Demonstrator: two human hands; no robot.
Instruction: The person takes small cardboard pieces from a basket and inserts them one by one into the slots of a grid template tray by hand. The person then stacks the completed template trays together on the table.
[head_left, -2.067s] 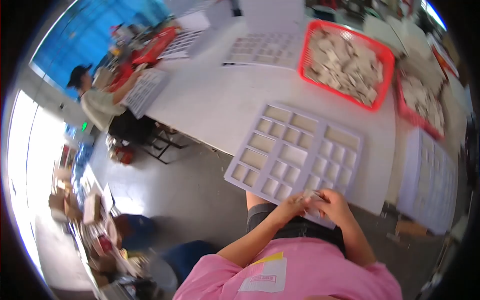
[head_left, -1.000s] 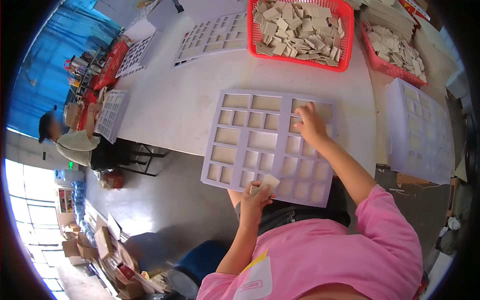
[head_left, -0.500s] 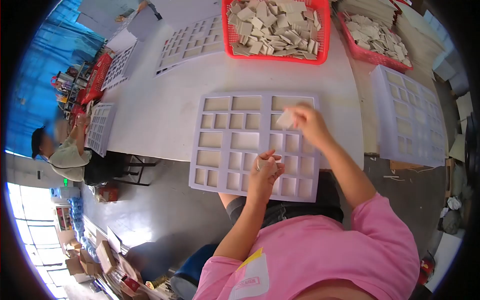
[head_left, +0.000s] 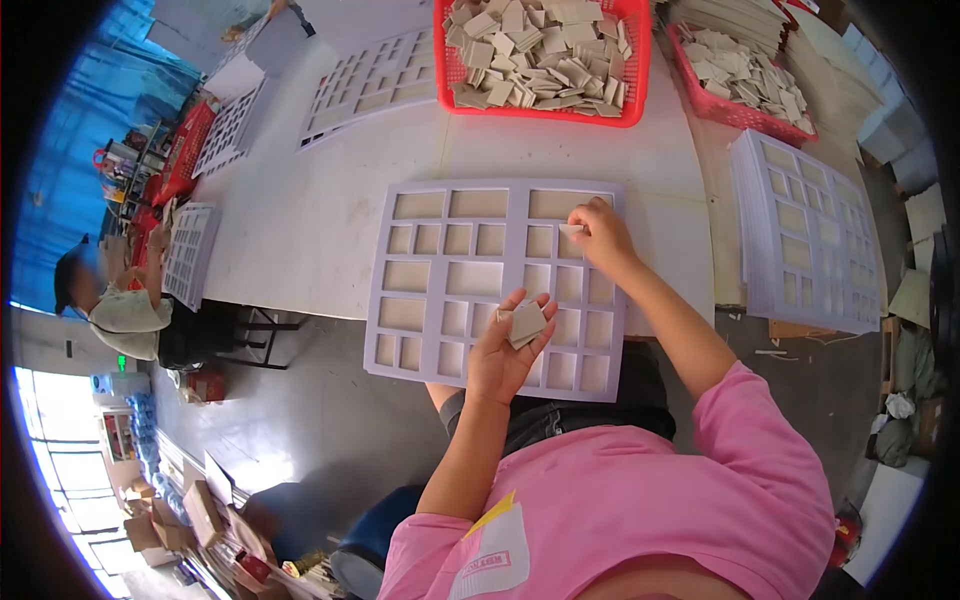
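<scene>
A pale lilac panel [head_left: 437, 283] with rectangular compartments lies in front of me, its near edge over my lap. Grey-beige pieces show in many of its compartments, while a wide middle one looks whiter. My left hand [head_left: 504, 352], palm up above the panel's lower middle, holds a small stack of beige cardboard pieces [head_left: 525, 323] with its fingers curled round it. Between the fingertips of my right hand [head_left: 600, 236] is one small cardboard piece [head_left: 571, 230], over the small compartments at the panel's upper right.
A red basket [head_left: 643, 62] full of cardboard pieces stands beyond the panel, with a second basket [head_left: 705, 100] to its right. Stacked panels [head_left: 800, 235] are at the right. Across the table [head_left: 290, 220], a co-worker [head_left: 125, 310] sits at the left holding a panel.
My right hand has lowered its piece closer to the panel's upper right compartments. My left hand has turned palm up, showing the stack. The whole view has shifted slightly.
</scene>
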